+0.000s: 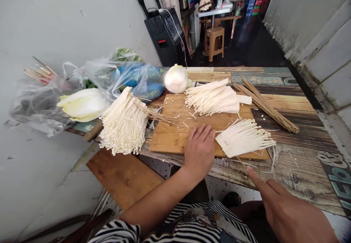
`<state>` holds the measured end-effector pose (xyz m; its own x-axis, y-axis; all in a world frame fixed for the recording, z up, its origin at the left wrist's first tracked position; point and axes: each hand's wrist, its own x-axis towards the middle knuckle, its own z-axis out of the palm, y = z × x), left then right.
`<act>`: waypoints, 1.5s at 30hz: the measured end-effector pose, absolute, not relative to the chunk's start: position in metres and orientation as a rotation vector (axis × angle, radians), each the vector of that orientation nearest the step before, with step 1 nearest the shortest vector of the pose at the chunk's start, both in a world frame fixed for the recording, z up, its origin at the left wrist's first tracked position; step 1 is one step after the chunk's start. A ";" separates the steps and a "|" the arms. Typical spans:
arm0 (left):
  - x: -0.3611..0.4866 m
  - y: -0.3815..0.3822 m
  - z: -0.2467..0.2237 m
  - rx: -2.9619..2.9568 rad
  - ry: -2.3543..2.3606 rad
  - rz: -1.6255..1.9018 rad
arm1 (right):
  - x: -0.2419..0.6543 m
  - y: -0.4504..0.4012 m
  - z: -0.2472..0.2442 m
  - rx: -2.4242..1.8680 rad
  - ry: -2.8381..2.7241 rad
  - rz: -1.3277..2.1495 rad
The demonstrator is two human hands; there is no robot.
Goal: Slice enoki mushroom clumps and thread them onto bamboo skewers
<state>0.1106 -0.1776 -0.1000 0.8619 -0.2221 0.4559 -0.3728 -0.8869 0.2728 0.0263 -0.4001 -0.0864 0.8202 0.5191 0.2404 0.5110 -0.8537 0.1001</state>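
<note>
My left hand (pixel 199 148) lies flat on the wooden cutting board (pixel 170 133), its fingers stretched out just left of a flat bunch of enoki mushrooms (pixel 245 137). At the near edge of that bunch, a thin bamboo skewer (pixel 241 161) runs toward the index fingertip of my right hand (pixel 285 202). That hand is closed with the index finger extended along the skewer; its thumb is hidden. More enoki bunches (pixel 214 98) rest at the back of the board. A pile of skewered enoki (pixel 123 126) stands on the left, with skewer ends sticking out to the right.
Loose bamboo skewers (pixel 267 105) lie in a bundle at the right. Behind the board sits a round white cabbage (pixel 176 79); another cabbage (pixel 83 105) and plastic bags (pixel 139 76) are at the left by the wall. A brown stool (pixel 214 41) stands beyond the table.
</note>
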 end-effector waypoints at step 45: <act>0.112 -0.176 -0.098 2.719 -0.475 0.537 | 0.026 -0.391 -0.082 3.018 0.838 0.391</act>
